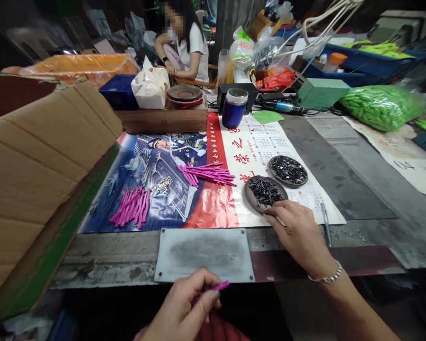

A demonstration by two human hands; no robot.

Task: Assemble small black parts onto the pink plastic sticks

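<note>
My left hand point(190, 303) is closed around a thin magenta stick-like piece point(220, 285), just below the table's front edge. My right hand point(298, 232) reaches to the near rim of a round brown dish point(247, 195) full of small black slender pieces point(264, 191). Its thumb and fingers are drawn together there, and whatever they pinch is hidden. Behind that dish sits a second one holding small black shiny parts point(288, 169). Two groups of magenta pieces, a left pile point(131, 206) and a far pile point(209, 174), flank a little heap of silvery rings point(163, 184).
A grey metal plate point(204, 255) lies at the front edge, below a calendar poster point(220, 208). Tweezers point(325, 222) rest at right. An open cardboard box point(49, 156) borders the left. Behind stand a blue jar point(234, 109) and wooden box point(163, 121); a person point(195, 52) sits beyond.
</note>
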